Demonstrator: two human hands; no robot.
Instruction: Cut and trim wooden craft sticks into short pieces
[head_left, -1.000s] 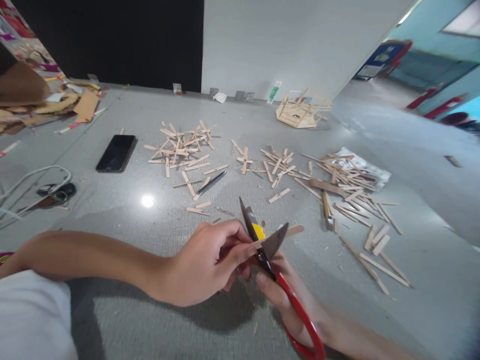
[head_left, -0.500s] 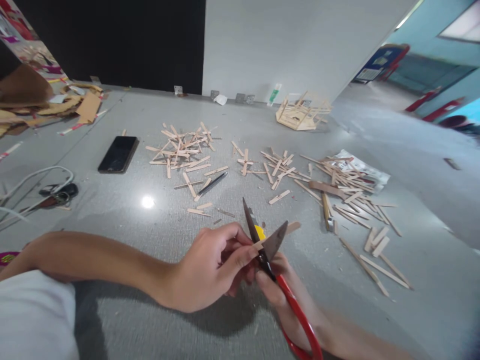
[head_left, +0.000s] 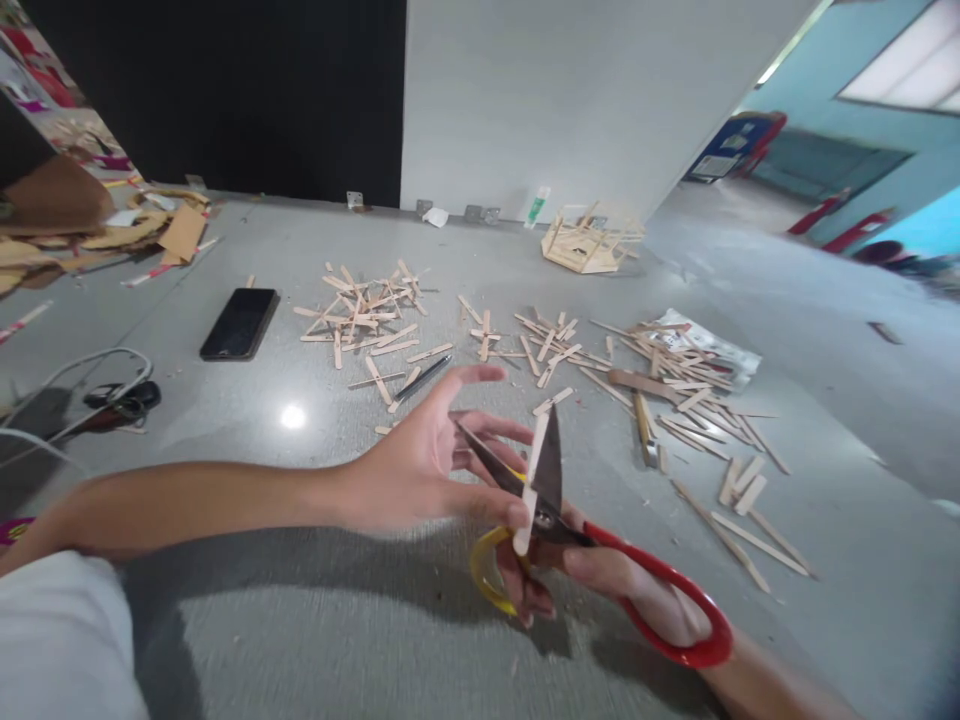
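My left hand (head_left: 427,465) has its fingers spread, and its thumb tip meets a pale wooden craft stick (head_left: 534,470). The stick stands nearly upright against the blades of the scissors. My right hand (head_left: 600,570) grips these red-handled scissors (head_left: 551,460), their dark blades apart and pointing away from me. A large red loop surrounds part of that hand. Below the blades a yellow loop (head_left: 491,570) shows by the right fingers; whether it belongs to a second tool I cannot tell. My left fingers are partly behind one blade.
Craft sticks lie in piles, one at centre left (head_left: 367,305) and one at right (head_left: 690,370). A pen (head_left: 424,378), a phone (head_left: 240,323), a cable (head_left: 142,365) and a wood-handled tool (head_left: 645,430) lie around. A stick-built frame (head_left: 589,245) stands at the back.
My left hand has opened from its pinch on the stick. The stick has swung from slanting right to nearly upright, and the scissors have turned, their red handle now further right.
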